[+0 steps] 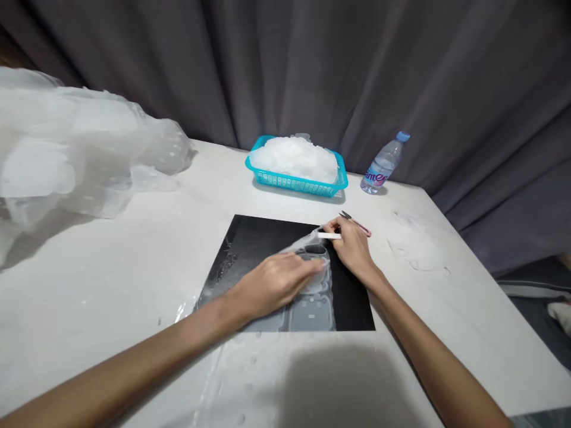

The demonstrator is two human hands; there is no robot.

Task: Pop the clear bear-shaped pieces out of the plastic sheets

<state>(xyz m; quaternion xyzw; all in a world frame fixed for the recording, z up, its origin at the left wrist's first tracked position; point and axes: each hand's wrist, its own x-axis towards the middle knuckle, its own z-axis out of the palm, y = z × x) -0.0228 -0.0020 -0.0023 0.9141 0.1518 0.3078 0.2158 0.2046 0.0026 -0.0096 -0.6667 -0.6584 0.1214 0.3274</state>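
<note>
A clear moulded plastic sheet (311, 312) with rounded raised shapes lies partly over a black mat (352, 303) and runs off its near edge onto the table. My left hand (274, 279) is closed on the sheet, its fingertips at the upper raised shape. Beyond it, my right hand (352, 244) is closed around a slim white stick (329, 236), at the sheet's lifted, crumpled far edge. Thread snips (359, 226) with dark blades and a pinkish handle lie just past my right hand, partly hidden by it.
A turquoise basket (292, 183) heaped with white translucent material stands at the back. Right of it is a water bottle (383, 165). A big pile of translucent plastic (89, 142) fills the left side. Thin clear scraps (414, 244) lie at right. A grey curtain (285, 65) hangs behind the table.
</note>
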